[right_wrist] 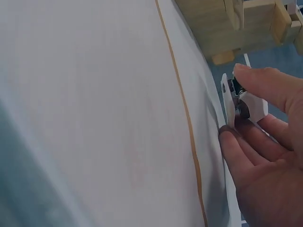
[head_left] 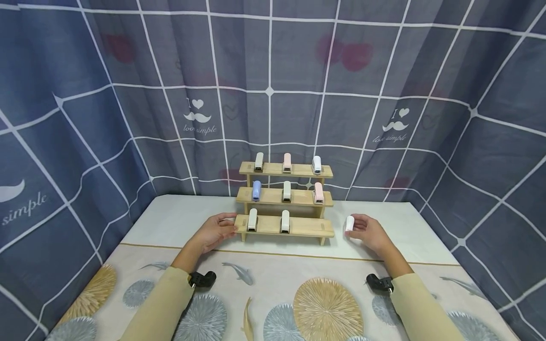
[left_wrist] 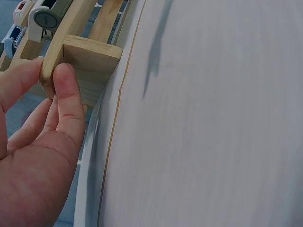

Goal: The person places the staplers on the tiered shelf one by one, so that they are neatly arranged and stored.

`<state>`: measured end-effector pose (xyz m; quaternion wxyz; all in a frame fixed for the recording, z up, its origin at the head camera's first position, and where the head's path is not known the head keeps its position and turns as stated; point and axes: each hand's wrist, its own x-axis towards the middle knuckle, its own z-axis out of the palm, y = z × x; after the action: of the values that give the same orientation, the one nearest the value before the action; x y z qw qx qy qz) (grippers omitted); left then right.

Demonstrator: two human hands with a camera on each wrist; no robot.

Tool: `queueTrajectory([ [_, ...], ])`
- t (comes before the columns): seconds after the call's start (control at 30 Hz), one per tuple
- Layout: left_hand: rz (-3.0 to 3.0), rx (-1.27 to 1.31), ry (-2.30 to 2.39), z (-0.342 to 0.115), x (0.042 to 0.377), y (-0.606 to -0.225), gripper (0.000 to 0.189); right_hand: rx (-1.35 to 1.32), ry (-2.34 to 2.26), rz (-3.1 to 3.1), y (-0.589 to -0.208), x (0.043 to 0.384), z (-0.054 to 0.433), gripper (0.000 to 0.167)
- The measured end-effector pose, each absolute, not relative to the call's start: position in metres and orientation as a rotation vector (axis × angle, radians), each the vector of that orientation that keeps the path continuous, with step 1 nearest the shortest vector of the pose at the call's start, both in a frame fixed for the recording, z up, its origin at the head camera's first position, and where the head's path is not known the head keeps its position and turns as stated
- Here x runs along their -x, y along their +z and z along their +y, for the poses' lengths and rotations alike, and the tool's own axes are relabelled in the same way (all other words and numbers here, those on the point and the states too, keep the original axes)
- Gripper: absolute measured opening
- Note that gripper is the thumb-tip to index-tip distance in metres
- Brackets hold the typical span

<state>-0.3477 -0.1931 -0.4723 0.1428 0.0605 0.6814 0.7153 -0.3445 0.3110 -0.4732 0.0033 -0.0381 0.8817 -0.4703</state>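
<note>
A three-tier wooden stand holds small staplers on each step. My left hand pinches the left end of the lowest step, thumb on one face and fingertips on the other, as the left wrist view shows. To the right of the stand, my right hand holds a white stapler between thumb and fingers, close to the white tabletop. Seen from the right wrist, this stapler has its base plate turned toward the table's front edge side. Two white staplers, the left one and the middle one, stand on the lowest step.
The middle step carries a blue stapler, a pale one and a pink one. Above are a grey-beige, a pink and a white stapler. A patterned cloth covers the front; a checked curtain surrounds the table.
</note>
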Motion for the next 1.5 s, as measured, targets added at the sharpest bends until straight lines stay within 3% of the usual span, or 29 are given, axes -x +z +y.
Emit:
queueTrajectory([
  [0.87, 2.0, -0.197, 2.059, -0.192, 0.349, -0.472, 0.061, 0.341, -1.808, 2.579, -0.456, 0.297, 0.289, 0.072],
  [1.5, 2.021, -0.189, 2.065, -0.191, 0.348, -0.471, 0.058, 0.572, -1.875, 2.481, -0.449, 0.308, 0.252, 0.068],
])
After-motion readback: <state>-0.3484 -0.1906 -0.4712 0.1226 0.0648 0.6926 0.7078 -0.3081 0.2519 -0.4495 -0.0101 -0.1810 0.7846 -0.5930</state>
